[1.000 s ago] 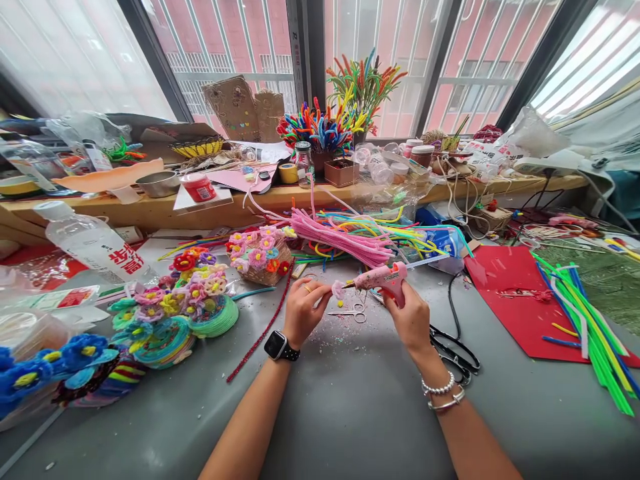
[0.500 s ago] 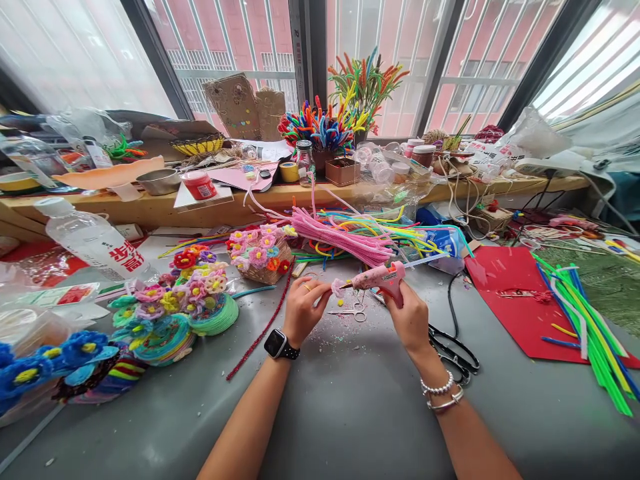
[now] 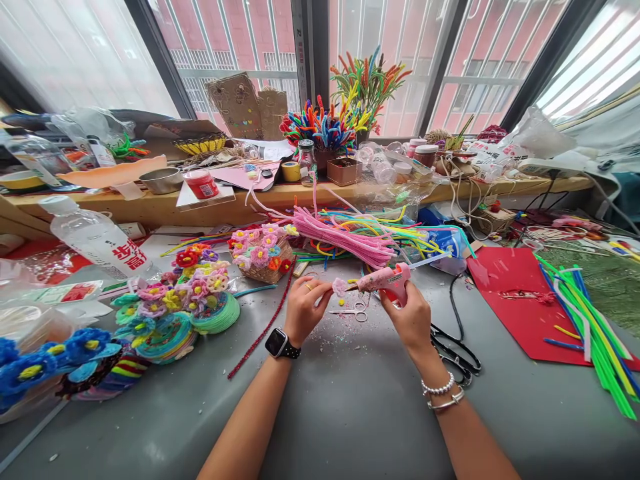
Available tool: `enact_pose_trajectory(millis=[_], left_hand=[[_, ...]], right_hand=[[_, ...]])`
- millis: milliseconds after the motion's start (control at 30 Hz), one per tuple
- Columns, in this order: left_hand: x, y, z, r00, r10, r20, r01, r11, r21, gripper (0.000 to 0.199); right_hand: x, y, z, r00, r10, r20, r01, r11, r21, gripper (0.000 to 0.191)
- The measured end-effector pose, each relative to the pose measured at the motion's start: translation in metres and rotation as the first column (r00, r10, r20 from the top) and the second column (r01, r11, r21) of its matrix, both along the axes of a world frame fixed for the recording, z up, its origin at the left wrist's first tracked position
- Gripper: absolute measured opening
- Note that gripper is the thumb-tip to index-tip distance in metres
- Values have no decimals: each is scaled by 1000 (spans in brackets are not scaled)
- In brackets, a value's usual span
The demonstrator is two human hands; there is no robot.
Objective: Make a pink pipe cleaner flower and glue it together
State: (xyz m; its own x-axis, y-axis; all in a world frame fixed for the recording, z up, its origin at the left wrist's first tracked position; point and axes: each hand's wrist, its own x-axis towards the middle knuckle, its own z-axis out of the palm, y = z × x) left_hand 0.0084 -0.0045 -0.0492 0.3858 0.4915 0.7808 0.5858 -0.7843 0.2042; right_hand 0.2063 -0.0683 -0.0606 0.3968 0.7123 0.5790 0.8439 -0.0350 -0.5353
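Note:
In my left hand [image 3: 306, 307], between thumb and fingertips, is a small pale pink pipe-cleaner flower [image 3: 340, 287]. My right hand [image 3: 409, 316] grips the handle of a pink hot glue gun [image 3: 384, 280], a clear glue stick [image 3: 427, 261] jutting from its back. The gun's nozzle points left and is at the flower's right edge; whether it touches I cannot tell. Below them lie small silver scissors [image 3: 356, 311] and a tiny yellow piece [image 3: 341, 302].
A bundle of pink pipe cleaners [image 3: 345, 237] lies behind my hands. Decorated flower baskets [image 3: 215, 313] stand to the left, beside a plastic bottle [image 3: 95, 240]. At right are red sheets [image 3: 520, 300], green pipe cleaners [image 3: 600, 340] and a black cord [image 3: 457, 343].
The flower has turned a little to face me more, staying by the nozzle. Both hands keep their grips; the whole view has shifted slightly.

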Motion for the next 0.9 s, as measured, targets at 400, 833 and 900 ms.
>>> enact_pose_trajectory(millis=[400, 833, 900], left_hand=[[1, 0, 0, 1000, -10, 10, 10, 1000, 16, 7], [1, 0, -1, 1000, 2, 10, -2, 1000, -11, 8], [1, 0, 0, 1000, 1, 9, -1, 1000, -16, 8]], right_hand=[[3, -1, 2, 998, 30, 63, -31, 999, 23, 38], [-1, -2, 2, 996, -81, 36, 82, 996, -33, 40], [0, -2, 2, 997, -68, 31, 69, 997, -43, 40]])
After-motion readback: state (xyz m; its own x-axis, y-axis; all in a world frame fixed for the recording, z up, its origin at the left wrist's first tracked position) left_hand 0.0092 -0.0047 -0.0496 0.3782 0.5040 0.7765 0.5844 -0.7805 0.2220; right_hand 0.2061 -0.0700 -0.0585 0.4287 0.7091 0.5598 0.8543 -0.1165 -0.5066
